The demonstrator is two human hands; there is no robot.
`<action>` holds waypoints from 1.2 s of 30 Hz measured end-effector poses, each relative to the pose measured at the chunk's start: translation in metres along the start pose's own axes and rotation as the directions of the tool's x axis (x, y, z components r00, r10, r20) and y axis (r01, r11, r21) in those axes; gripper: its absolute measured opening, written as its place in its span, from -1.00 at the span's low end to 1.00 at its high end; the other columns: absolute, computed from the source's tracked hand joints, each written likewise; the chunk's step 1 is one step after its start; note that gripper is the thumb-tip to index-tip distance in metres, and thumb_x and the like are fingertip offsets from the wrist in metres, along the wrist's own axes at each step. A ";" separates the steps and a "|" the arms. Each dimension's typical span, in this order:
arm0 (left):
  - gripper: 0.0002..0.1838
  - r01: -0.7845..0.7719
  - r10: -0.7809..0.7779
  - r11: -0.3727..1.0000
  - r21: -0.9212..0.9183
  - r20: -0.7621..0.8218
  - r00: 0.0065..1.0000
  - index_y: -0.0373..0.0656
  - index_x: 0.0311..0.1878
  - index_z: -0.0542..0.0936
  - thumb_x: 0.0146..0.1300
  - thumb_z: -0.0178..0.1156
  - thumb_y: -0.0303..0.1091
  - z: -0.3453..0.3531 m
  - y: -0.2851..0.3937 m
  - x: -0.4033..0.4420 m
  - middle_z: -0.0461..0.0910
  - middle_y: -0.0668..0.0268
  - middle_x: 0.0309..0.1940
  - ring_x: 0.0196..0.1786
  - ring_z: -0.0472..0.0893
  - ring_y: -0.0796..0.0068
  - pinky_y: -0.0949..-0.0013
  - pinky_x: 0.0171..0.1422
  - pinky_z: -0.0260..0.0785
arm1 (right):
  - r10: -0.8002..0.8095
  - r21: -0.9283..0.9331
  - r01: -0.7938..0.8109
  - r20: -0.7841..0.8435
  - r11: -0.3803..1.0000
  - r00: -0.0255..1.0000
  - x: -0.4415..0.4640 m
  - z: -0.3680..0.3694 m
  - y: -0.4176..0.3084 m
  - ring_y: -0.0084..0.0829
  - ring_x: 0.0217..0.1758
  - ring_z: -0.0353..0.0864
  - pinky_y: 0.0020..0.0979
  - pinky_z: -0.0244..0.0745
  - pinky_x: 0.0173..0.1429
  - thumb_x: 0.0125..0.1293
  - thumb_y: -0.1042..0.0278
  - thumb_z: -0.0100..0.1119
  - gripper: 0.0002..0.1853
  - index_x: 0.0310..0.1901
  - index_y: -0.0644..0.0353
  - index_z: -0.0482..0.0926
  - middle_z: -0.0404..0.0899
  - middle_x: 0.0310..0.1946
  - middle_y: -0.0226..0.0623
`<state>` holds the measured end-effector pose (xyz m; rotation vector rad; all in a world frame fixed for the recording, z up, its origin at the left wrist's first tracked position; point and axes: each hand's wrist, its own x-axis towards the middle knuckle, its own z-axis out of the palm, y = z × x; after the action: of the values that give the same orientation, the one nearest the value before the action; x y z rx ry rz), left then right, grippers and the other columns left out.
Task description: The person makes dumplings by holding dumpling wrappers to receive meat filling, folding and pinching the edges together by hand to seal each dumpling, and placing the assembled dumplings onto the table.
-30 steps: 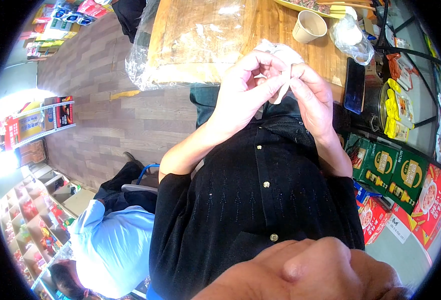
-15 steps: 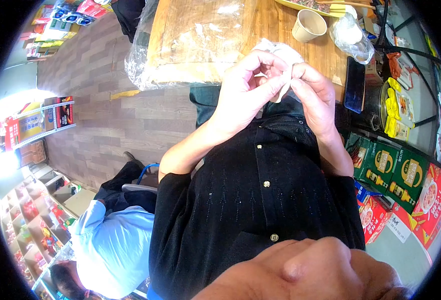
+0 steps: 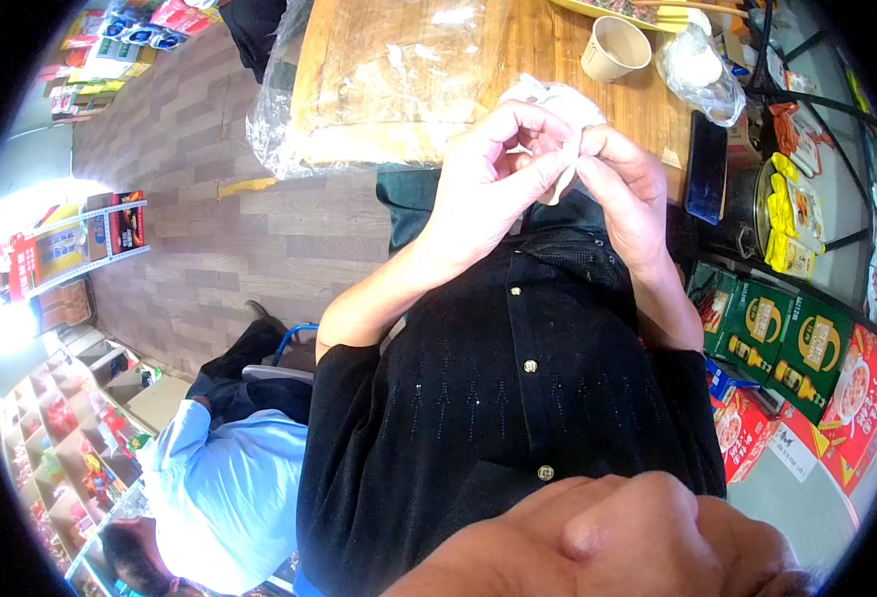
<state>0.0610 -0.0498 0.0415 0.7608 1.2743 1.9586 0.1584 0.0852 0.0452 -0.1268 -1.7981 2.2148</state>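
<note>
Both my hands meet just over the table's near edge, in front of my body. Between them is a thin, pale piece that looks like a folded dumpling wrapper point(image 3: 560, 186), mostly covered by fingers. My left hand point(image 3: 493, 179) is closed on it, thumb and fingers curled together. My right hand point(image 3: 625, 184) pinches its other side with thumb and forefinger. Whether filling is inside cannot be seen. Just beyond the fingers lies a crumpled whitish bundle point(image 3: 556, 95), partly hidden by my hands. A paper cup point(image 3: 616, 50) stands behind my right hand.
The wooden table point(image 3: 528, 50) has clear plastic sheeting point(image 3: 279, 109) over its left part. A dish of minced filling point(image 3: 617, 8), chopsticks, a plastic bag point(image 3: 699, 70) and a dark phone point(image 3: 705, 169) are at the right. A person in light blue point(image 3: 224, 497) sits behind at left.
My hands keep the same pinching hold on the pale wrapper, with barely any shift. The seated person has moved very slightly.
</note>
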 end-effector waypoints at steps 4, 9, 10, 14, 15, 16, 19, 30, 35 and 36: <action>-0.84 0.003 -0.003 1.000 0.003 -0.003 1.000 -0.21 -0.07 0.51 0.29 0.19 -0.49 -0.001 -0.001 0.001 0.48 0.45 -0.29 -0.22 0.46 0.70 0.61 -0.15 0.36 | 0.008 0.007 -0.008 -0.014 1.000 1.000 0.000 0.001 0.001 -0.69 -0.28 0.46 -0.60 0.38 -0.15 0.39 0.47 0.00 -0.89 -0.27 0.27 0.50 0.51 -0.35 -0.49; -0.84 -0.013 0.013 1.000 -0.001 -0.004 1.000 -0.21 -0.08 0.51 0.29 0.19 -0.50 -0.002 -0.004 0.001 0.49 0.44 -0.29 -0.23 0.46 0.70 0.60 -0.17 0.36 | 0.018 -0.028 -0.018 -0.003 0.999 1.000 0.002 0.000 0.001 -0.68 -0.28 0.47 -0.60 0.40 -0.14 0.39 0.46 0.01 -0.89 -0.29 0.27 0.48 0.49 -0.35 -0.47; -0.84 -0.013 0.013 1.000 -0.001 -0.004 1.000 -0.21 -0.08 0.51 0.29 0.19 -0.50 -0.002 -0.004 0.001 0.49 0.44 -0.29 -0.23 0.46 0.70 0.60 -0.17 0.36 | 0.041 0.007 -0.041 -0.026 0.999 0.999 0.002 0.001 0.001 -0.71 -0.32 0.46 -0.63 0.39 -0.19 0.40 0.44 0.03 -0.87 -0.30 0.26 0.51 0.51 -0.37 -0.50; -0.84 -0.006 0.006 1.000 0.001 -0.002 1.000 -0.22 -0.08 0.51 0.29 0.19 -0.50 -0.002 -0.005 0.001 0.49 0.43 -0.29 -0.23 0.46 0.70 0.60 -0.17 0.37 | 0.039 -0.015 -0.039 -0.033 0.999 0.999 0.002 0.000 0.003 -0.72 -0.34 0.47 -0.64 0.39 -0.21 0.40 0.43 0.04 -0.86 -0.30 0.26 0.51 0.51 -0.39 -0.51; -0.84 -0.006 0.006 1.000 0.012 -0.002 1.000 -0.22 -0.09 0.51 0.29 0.19 -0.50 -0.003 -0.005 0.001 0.49 0.43 -0.29 -0.23 0.46 0.70 0.60 -0.17 0.37 | 0.039 -0.027 -0.040 -0.036 0.999 0.999 0.002 0.000 0.003 -0.72 -0.34 0.47 -0.64 0.40 -0.22 0.40 0.43 0.04 -0.86 -0.31 0.26 0.51 0.51 -0.40 -0.51; -0.84 -0.006 0.006 1.000 0.012 -0.002 1.000 -0.22 -0.09 0.51 0.29 0.19 -0.50 -0.003 -0.005 0.001 0.49 0.43 -0.29 -0.23 0.46 0.70 0.60 -0.17 0.37 | 0.039 -0.039 -0.040 -0.038 0.998 0.999 0.002 0.000 0.003 -0.71 -0.34 0.48 -0.64 0.40 -0.22 0.40 0.43 0.04 -0.86 -0.31 0.26 0.51 0.51 -0.40 -0.51; -0.85 0.009 -0.009 1.000 0.013 -0.007 1.000 -0.22 -0.09 0.51 0.29 0.19 -0.51 -0.002 -0.006 0.001 0.49 0.42 -0.29 -0.24 0.46 0.70 0.60 -0.18 0.37 | 0.038 -0.032 -0.039 -0.025 0.999 0.999 0.003 -0.001 0.004 -0.71 -0.35 0.49 -0.64 0.41 -0.23 0.40 0.43 0.04 -0.86 -0.31 0.26 0.52 0.52 -0.40 -0.50; -0.81 -0.001 0.001 1.000 0.005 -0.006 1.000 -0.25 -0.03 0.49 0.31 0.15 -0.53 -0.003 -0.010 0.000 0.46 0.39 -0.22 -0.19 0.49 0.67 0.55 -0.09 0.41 | 0.075 -0.077 -0.079 -0.054 0.994 0.996 0.010 -0.012 0.011 -0.63 -0.40 0.54 -0.57 0.45 -0.27 0.40 0.41 -0.01 -0.81 -0.34 0.29 0.53 0.56 -0.46 -0.41; -0.81 -0.120 0.120 0.988 0.098 0.006 0.993 -0.28 -0.04 0.48 0.29 0.16 -0.54 -0.001 -0.014 -0.002 0.44 0.36 -0.23 -0.21 0.47 0.66 0.56 -0.11 0.39 | 0.139 0.276 -0.088 -0.173 0.957 0.975 0.017 -0.013 0.012 -0.50 -0.45 0.55 -0.49 0.47 -0.32 0.39 0.38 -0.04 -0.79 -0.30 0.32 0.55 0.56 -0.46 -0.30; -0.81 -0.224 0.226 0.950 0.216 0.016 0.974 -0.29 -0.06 0.49 0.27 0.17 -0.54 -0.001 -0.017 -0.002 0.42 0.35 -0.25 -0.25 0.45 0.67 0.61 -0.18 0.37 | 0.140 0.276 -0.087 -0.178 0.957 0.974 0.017 -0.014 0.011 -0.50 -0.45 0.55 -0.49 0.47 -0.32 0.39 0.38 -0.04 -0.79 -0.30 0.32 0.55 0.56 -0.46 -0.30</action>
<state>0.0653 -0.0469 0.0256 1.0466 1.4792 2.0212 0.1433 0.1009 0.0335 -0.3864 -1.4085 2.4056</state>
